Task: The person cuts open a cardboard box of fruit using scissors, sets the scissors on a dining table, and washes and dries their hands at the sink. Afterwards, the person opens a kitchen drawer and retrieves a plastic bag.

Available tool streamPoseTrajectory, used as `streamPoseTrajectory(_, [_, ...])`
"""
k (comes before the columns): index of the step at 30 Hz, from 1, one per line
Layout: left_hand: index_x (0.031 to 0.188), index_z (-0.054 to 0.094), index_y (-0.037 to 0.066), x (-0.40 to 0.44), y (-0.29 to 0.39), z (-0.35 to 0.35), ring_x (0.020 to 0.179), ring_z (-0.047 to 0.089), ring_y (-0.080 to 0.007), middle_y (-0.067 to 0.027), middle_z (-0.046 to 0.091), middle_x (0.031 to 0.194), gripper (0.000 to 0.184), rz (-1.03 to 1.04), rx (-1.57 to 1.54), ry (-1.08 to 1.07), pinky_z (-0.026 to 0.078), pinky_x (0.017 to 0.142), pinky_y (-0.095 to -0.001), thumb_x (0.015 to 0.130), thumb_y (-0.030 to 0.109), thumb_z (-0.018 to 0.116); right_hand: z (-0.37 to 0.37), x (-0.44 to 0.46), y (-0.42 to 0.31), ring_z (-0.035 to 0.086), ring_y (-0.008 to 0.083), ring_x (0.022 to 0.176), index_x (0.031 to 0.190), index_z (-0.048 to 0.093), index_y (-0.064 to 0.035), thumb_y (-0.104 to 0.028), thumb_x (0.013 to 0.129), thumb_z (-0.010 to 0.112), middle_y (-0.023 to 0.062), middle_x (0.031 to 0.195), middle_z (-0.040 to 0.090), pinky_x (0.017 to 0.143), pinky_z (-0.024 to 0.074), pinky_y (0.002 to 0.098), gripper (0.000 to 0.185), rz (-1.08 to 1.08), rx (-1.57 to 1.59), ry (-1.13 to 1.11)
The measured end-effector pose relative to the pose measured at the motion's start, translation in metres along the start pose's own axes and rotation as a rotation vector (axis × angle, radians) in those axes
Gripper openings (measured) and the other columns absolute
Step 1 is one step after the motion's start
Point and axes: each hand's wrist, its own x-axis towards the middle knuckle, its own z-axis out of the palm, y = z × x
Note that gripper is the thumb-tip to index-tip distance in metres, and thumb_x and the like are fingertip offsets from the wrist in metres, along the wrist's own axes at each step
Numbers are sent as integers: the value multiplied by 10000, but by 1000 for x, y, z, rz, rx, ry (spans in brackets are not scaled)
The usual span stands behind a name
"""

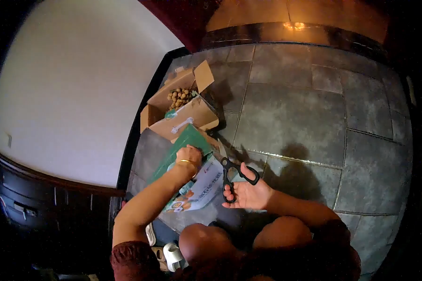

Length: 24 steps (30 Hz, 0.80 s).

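Observation:
A printed green-and-white box [206,185], with pictures of fruit on its white face, lies on the floor in front of my knees. My left hand [188,159] is closed at its green upper edge, the fingers curled down and partly hidden. Black-handled scissors [226,165] are in my right hand [249,193], to the right of the box. Thumb and fingers sit in the handle loops, and the blades point up and away, slightly apart. Just beyond the box stands an open cardboard carton [185,117] holding a cluster of small round brown fruit [179,97].
Grey floor tiles [286,112] stretch to the right and ahead. A white wall [79,84] and a dark cabinet [33,196] are at the left. Pale slippers [173,256] lie beside my left knee. An orange-lit area [295,18] is at the top.

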Motion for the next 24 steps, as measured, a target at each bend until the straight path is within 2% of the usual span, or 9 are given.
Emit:
streamPoseTrajectory(4, [1272,468,4,-26,-7,-29,764,673,-346,-187,682,881,486,247,196,-196,539,652,-425,831,186,561,-11,-15,1,534,217,832,989,539,11,-761,737,527,88,898,537,1009,379,459,812,95,21,0])
streamPoseTrajectory(6, [1312,443,50,-50,-8,-21,774,667,-352,-205,674,900,531,129,66,-165,529,640,-444,813,171,579,-8,-27,6,535,224,837,1008,539,19,-758,739,526,94,909,541,1013,374,464,822,182,68,-17])
streamPoseTrajectory(11, [1382,359,59,-109,-27,-41,734,646,-378,-196,668,898,586,371,-45,-155,509,623,-470,851,219,547,-21,8,-5,533,216,844,955,530,-16,-719,784,522,79,913,532,1006,393,471,723,-90,-9,155])
streamPoseTrajectory(14, [1389,372,106,-119,-41,-46,720,639,-382,-190,666,873,570,373,-78,-131,506,627,-468,866,260,538,-6,10,-12,533,192,857,976,537,-39,-723,800,498,60,902,539,958,421,438,707,35,22,-14])
streamPoseTrajectory(18, [1358,437,194,-89,-67,-64,740,634,-381,-204,655,854,502,469,-122,-191,503,653,-464,880,310,542,-11,-8,-26,547,201,823,960,553,-50,-745,785,500,55,892,553,887,470,441,719,102,-118,116])
streamPoseTrajectory(20, [1187,580,138,-66,-80,-79,793,647,-362,-202,661,895,338,487,-127,-276,500,691,-452,887,289,546,-24,-15,-28,550,204,827,992,550,-55,-742,793,490,59,904,559,881,473,439,718,181,-244,149])
streamPoseTrajectory(21, [1111,615,95,-52,-92,-75,795,657,-332,-192,670,909,297,401,-360,-393,500,689,-433,868,259,569,-30,-18,-27,547,207,818,1005,552,-57,-731,811,475,59,909,563,835,480,411,706,184,-304,153])
streamPoseTrajectory(23, [1006,649,30,-29,-109,-83,714,637,-298,-183,676,879,376,499,-353,-335,487,647,-415,870,377,600,-30,-28,-25,546,190,815,997,557,-54,-676,840,495,61,911,567,780,484,365,644,118,-386,104])
streamPoseTrajectory(24, [1002,640,-13,-37,-99,-109,818,646,-329,-216,663,897,367,403,-283,-385,492,730,-414,875,325,575,-28,-33,-24,545,181,813,992,560,-53,-649,855,506,62,913,569,752,486,343,614,84,-425,76])
